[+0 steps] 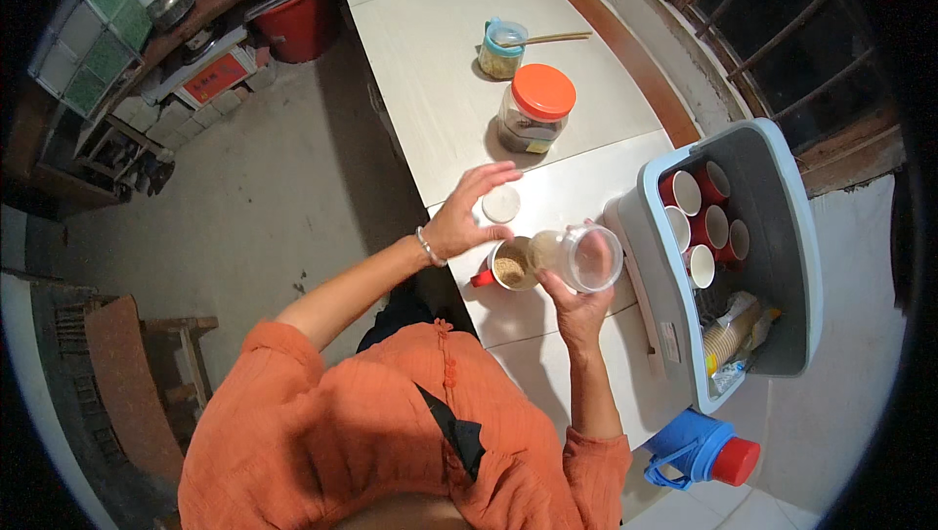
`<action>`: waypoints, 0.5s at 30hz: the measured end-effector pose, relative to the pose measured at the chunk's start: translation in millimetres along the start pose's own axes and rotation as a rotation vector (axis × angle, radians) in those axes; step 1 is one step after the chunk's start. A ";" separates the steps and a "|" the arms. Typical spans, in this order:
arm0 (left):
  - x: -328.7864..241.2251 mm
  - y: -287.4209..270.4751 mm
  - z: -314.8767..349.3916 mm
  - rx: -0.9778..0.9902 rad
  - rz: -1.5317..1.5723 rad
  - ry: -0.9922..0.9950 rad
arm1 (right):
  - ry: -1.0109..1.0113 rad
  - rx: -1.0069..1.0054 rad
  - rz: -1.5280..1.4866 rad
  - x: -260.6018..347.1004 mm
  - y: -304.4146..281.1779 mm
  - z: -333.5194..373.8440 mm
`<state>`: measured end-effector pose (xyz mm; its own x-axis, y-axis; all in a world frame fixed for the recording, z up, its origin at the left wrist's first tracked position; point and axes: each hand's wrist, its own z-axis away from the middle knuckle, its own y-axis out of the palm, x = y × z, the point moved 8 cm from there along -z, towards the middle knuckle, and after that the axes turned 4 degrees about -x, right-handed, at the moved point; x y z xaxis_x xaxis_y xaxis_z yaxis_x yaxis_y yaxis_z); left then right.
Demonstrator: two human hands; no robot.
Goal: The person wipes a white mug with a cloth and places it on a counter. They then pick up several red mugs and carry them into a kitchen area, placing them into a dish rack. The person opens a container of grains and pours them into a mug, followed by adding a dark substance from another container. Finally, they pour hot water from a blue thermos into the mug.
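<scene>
A red mug (pixel 509 266) with a white inside holds light brown granules, and tipped just right of it is a clear plastic jar (pixel 584 258), with a round white lid (pixel 501 204) just beyond the mug on the pale cream counter (pixel 430 51). Farther beyond the mug stand a clear jar with an orange lid (pixel 535 108) and a small jar with a pale blue lid (pixel 503 47). Right of the mug a grey tub with a light blue rim (pixel 772 227) holds red cups with white insides (pixel 705 220), a blue flask with a red cap (pixel 700 448) lies nearer, and the person's sleeves (pixel 322 413) are plain orange.
</scene>
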<state>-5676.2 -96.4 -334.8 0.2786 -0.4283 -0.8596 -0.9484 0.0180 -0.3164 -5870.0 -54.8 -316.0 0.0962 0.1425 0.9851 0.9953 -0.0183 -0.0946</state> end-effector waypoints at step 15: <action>54.9 -66.1 -0.1 -0.304 -0.062 -0.271 | -0.333 0.118 0.569 0.3 54.8 -102.8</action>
<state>-5598.2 -121.1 -361.0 0.3276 -0.1663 -0.9301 -0.9188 -0.2857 -0.2725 -5815.9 -157.5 -306.1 0.5839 0.4406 0.6819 0.7810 -0.0755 -0.6199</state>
